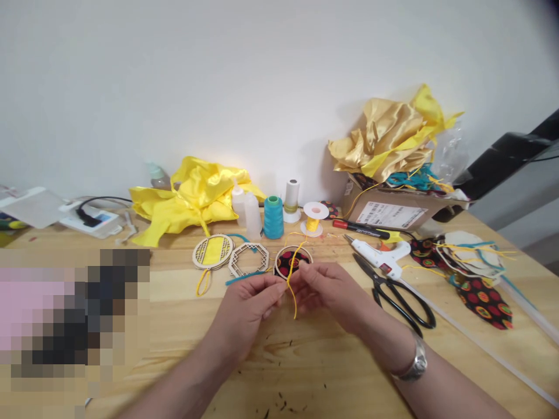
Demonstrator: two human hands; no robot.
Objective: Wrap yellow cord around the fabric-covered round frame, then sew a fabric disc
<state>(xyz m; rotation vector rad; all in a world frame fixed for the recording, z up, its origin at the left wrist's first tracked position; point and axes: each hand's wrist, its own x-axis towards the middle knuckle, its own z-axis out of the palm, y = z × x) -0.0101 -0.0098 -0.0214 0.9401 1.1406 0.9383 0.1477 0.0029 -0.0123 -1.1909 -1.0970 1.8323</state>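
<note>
A round wooden hoop (311, 250) backed with dark red-patterned fabric (287, 263) stands just beyond my fingertips. Yellow cord (294, 305) crosses the hoop, and its loose end hangs down between my hands. My left hand (250, 299) pinches at the cord by the hoop's lower edge, thumb against forefinger. From the other side my right hand (334, 291) is closed on the cord, its thumb over the hoop's lower right rim; some fingers are hidden. To the left lie an octagonal wooden lattice frame (233, 271) with teal cord (244, 278) and a round wooden frame (196, 259) with yellow fabric.
Scissors (379, 280) and a white glue gun (378, 256) lie right of my hands. Behind stand a teal thread cone (273, 220), a yellow cord spool (315, 212) and squeeze bottles (252, 215). A cardboard box (388, 209) heaped with fabric is at the back right.
</note>
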